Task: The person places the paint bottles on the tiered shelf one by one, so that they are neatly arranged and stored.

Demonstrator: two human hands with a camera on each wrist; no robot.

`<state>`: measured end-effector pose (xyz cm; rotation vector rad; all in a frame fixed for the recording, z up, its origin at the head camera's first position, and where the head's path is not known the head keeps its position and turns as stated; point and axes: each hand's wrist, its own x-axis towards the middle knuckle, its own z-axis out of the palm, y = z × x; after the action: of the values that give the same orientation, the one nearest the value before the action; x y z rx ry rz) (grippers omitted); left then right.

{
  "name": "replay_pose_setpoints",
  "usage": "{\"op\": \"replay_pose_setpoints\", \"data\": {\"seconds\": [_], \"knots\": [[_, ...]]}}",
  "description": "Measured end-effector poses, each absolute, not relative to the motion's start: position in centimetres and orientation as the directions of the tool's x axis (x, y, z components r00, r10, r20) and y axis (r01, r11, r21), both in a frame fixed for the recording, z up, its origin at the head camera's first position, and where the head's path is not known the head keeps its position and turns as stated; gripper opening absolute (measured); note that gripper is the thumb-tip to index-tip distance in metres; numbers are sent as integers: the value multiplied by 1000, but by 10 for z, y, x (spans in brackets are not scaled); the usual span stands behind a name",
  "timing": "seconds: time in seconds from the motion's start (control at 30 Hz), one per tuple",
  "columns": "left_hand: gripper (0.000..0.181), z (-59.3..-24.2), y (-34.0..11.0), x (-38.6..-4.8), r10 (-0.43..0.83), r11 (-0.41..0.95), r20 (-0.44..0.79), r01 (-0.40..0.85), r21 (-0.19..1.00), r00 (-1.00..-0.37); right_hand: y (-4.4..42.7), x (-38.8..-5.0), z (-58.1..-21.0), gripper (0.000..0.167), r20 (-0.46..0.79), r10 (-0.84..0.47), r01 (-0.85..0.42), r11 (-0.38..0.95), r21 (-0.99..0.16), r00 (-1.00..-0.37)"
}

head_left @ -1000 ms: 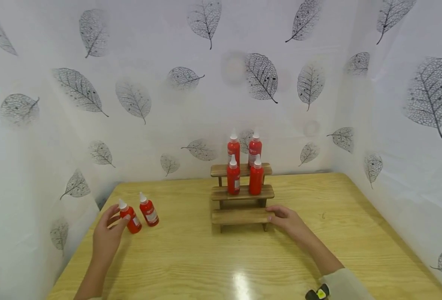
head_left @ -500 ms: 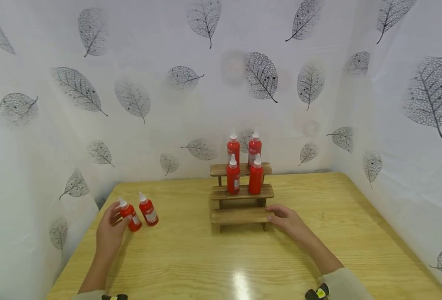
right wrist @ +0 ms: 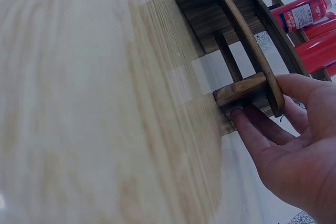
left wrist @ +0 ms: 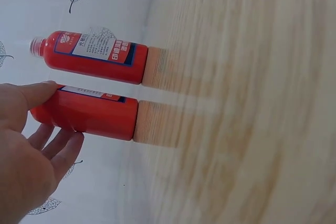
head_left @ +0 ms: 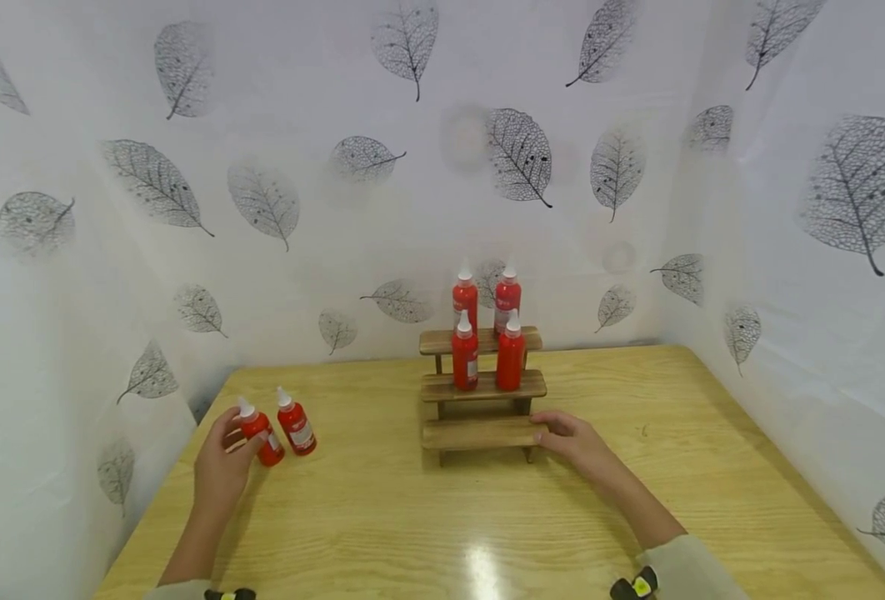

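Note:
At the left of the table, my left hand [head_left: 220, 467] holds a red squeeze bottle [head_left: 271, 452] with a white pointed cap. Thumb and fingers lie on opposite sides of this bottle [left wrist: 100, 113], whose base stands on the wood in the left wrist view. A second red bottle [head_left: 298, 429] stands just to its right, untouched. My right hand [head_left: 579, 446] grips the right end of the lowest step of a three-tier wooden stand [head_left: 480, 433]. In the right wrist view, the thumb and fingers clasp the end of that step [right wrist: 241, 88].
Two red bottles [head_left: 465, 362] stand on the stand's middle tier, and two more [head_left: 507, 304] on its top tier. The lowest tier bears no bottle. Behind the wooden table [head_left: 367, 517] hangs a white leaf-print sheet [head_left: 412, 217], which also runs along both sides.
My left hand has come slightly further in and closed its thumb and fingers around the bottle. The right hand stays on the stand.

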<state>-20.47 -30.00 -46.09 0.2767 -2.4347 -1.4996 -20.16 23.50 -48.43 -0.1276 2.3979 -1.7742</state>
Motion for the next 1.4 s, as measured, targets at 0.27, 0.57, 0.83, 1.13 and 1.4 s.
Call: {"op": "replay_pose_setpoints", "data": {"seconds": [0.27, 0.57, 0.83, 1.13, 1.4], "knots": [[63, -452, -297, -197, -359, 479, 201, 5, 878, -911, 234, -201, -484, 48, -83, -156, 36, 283, -958, -984], [65, -423, -282, -178, -347, 501, 275, 71, 863, -897, 236, -202, -483, 47, -86, -152, 39, 287, -957, -985], [63, -405, -256, -169, -277, 447, 301, 155, 881, -912, 235, -202, -483, 48, -82, -168, 33, 275, -961, -982], [61, -394, -229, -176, -153, 475, 321, 216, 853, -935, 234, -202, -483, 47, -79, -157, 31, 288, -957, -984], [55, -390, -191, -185, -22, 408, 373, 332, 851, -928, 234, -203, -484, 46, -89, -144, 43, 295, -955, -986]]}}
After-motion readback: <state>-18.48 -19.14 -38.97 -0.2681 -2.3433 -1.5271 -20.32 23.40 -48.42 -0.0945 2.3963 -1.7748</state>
